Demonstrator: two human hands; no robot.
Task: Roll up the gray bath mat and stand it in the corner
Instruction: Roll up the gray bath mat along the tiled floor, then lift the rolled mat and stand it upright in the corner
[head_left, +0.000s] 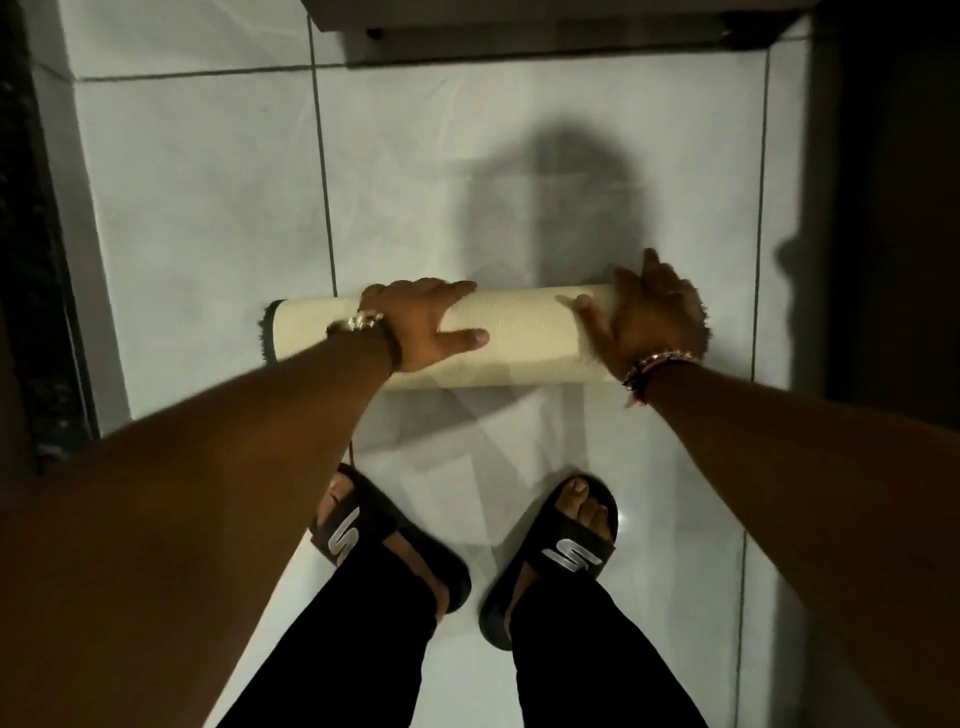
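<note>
The bath mat (524, 332) lies on the floor as a tight roll, its pale cream backing outward and dark gray fringe showing at the left end. It runs left to right in the middle of the head view. My left hand (428, 325) is wrapped over the roll left of centre, thumb toward me. My right hand (647, 317) presses on the roll's right end, fingers spread, covering that end.
White floor tiles (208, 208) with dark grout lines surround the roll. My feet in black slides (387, 540) stand just behind it. A dark threshold strip (36, 260) runs along the left, a dark wall or door (893, 208) on the right, a fixture base (545, 36) at the top.
</note>
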